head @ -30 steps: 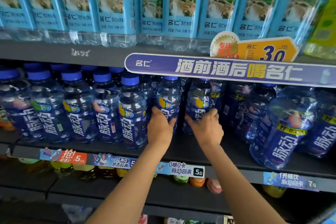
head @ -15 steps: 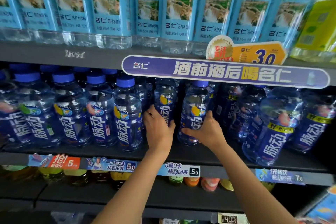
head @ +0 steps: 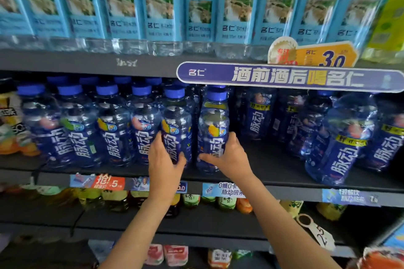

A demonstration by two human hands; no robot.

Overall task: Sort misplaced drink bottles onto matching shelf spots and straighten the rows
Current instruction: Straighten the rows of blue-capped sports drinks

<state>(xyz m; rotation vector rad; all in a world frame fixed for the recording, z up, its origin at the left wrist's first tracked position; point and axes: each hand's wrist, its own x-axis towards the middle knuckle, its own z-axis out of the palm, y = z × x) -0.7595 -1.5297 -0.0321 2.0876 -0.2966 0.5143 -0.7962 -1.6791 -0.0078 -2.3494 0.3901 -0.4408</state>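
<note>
Left hand (head: 162,164) wraps fingers round blue-capped bottle (head: 176,124) under left end of purple banner (head: 288,76); right hand (head: 229,157) grips neighbouring bottle (head: 214,129) just right, thumb across label; both bottles upright on middle shelf (head: 273,172).

Six blue-capped drink bottles (head: 176,124) are counted in the front row at the left of the middle shelf (head: 273,172), with further bottles behind and to the right too dim to count. Eleven light-blue-labelled water bottles (head: 238,13) are shown above, beside one yellow-green bottle (head: 389,28). Two hands are seen.
</note>
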